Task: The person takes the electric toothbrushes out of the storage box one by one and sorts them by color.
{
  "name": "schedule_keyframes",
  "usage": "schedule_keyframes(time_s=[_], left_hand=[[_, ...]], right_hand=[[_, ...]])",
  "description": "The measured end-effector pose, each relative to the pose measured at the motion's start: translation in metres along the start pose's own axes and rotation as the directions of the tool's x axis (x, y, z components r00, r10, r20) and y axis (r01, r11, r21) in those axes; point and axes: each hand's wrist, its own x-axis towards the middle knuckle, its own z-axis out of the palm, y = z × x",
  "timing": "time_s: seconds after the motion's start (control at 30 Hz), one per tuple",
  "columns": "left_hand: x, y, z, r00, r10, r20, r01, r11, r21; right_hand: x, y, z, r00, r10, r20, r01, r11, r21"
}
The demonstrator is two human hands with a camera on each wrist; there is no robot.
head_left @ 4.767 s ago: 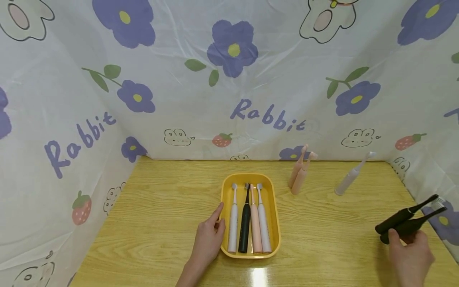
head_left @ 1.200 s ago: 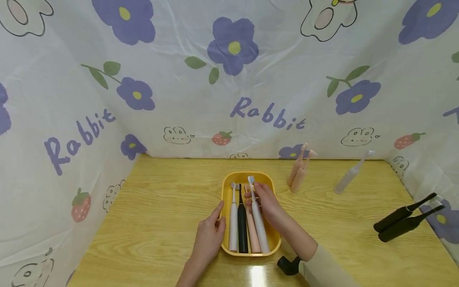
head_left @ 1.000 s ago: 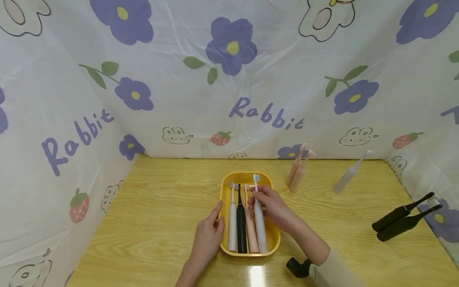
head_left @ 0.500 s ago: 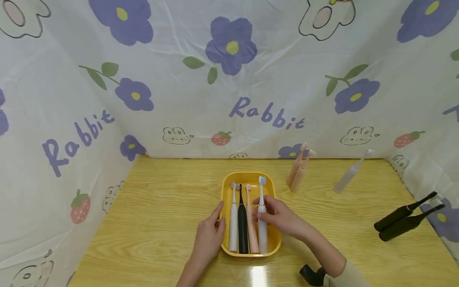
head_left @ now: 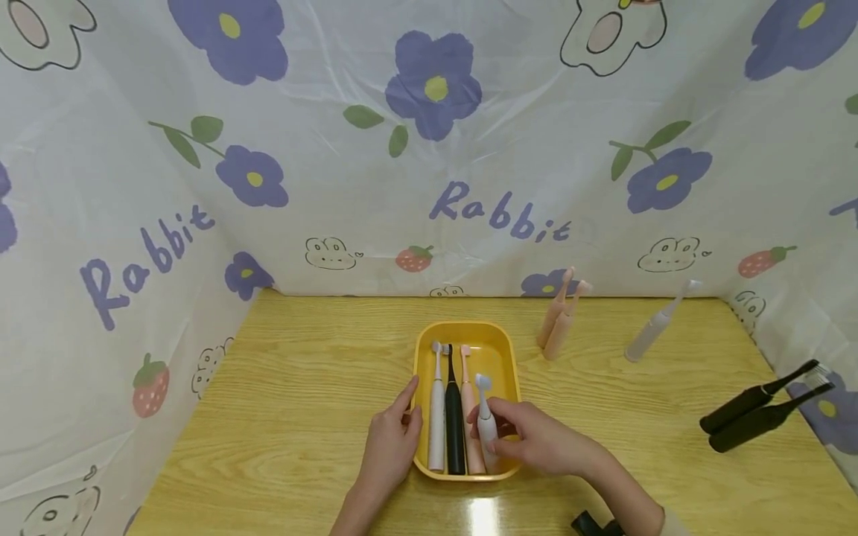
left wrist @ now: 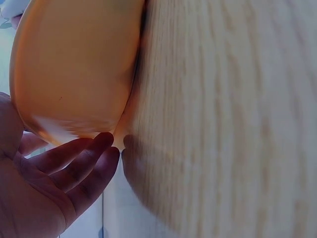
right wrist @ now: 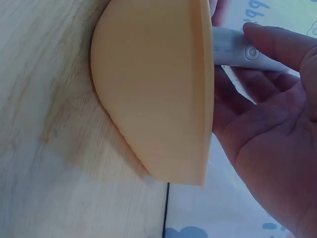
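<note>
A yellow tray (head_left: 516,380) holds a white electric toothbrush (head_left: 436,424), a black electric toothbrush (head_left: 455,432) and a pink electric toothbrush (head_left: 471,394) side by side. At the tray's right side, my right hand (head_left: 536,439) grips another white electric toothbrush (head_left: 487,428) by its handle, brush head up. The handle's button shows in the right wrist view, beside the thumb. My left hand (head_left: 389,443) rests against the tray's left wall, fingers loosely extended; its fingertips (left wrist: 104,140) touch the outer wall in the left wrist view.
Two pink electric toothbrushes (head_left: 558,327) stand behind the tray to the right. Farther right stands a white electric toothbrush (head_left: 653,331), and two black electric toothbrushes (head_left: 751,417) stand near the table's right edge. Patterned cloth (head_left: 362,179) hangs behind and beside the wooden table (head_left: 302,387).
My right hand has let go of a black toothbrush at the right and taken hold of the rightmost white one in the tray, drawing it toward me and tipping it up. My left hand stays put.
</note>
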Motion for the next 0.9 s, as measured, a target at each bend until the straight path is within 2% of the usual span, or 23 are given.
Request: schedule_keyframes(time_s=[0.13,0.27,0.43,0.53,0.73,0.9], left_hand=[[0.0,0.0,0.0,1.0,0.001,0.001,-0.001,1.0,-0.001],[0.0,0.0,-0.001,1.0,0.017,0.004,-0.017,1.0,-0.01],[0.0,0.0,-0.001,1.0,0.029,0.008,-0.029,0.999,-0.015],[0.0,0.0,-0.001,1.0,0.022,0.006,-0.022,1.0,-0.01],[0.0,-0.001,0.0,1.0,0.007,0.007,-0.007,1.0,-0.001],[-0.001,-0.001,0.0,1.0,0.024,0.004,-0.024,1.0,-0.009]], right_hand=[[-0.004,0.001,0.002,0.997,-0.059,-0.041,0.059,0.998,0.008],[-0.008,0.001,0.002,0.99,-0.064,-0.127,0.067,0.997,0.023],[-0.015,0.001,-0.003,0.962,-0.079,-0.261,0.092,0.995,0.037],[-0.02,-0.001,-0.007,0.925,-0.123,-0.36,0.143,0.989,0.029],[-0.031,-0.006,-0.018,0.816,-0.235,-0.528,0.28,0.96,0.005],[-0.043,-0.007,-0.031,0.739,-0.249,-0.626,0.323,0.946,0.004]])
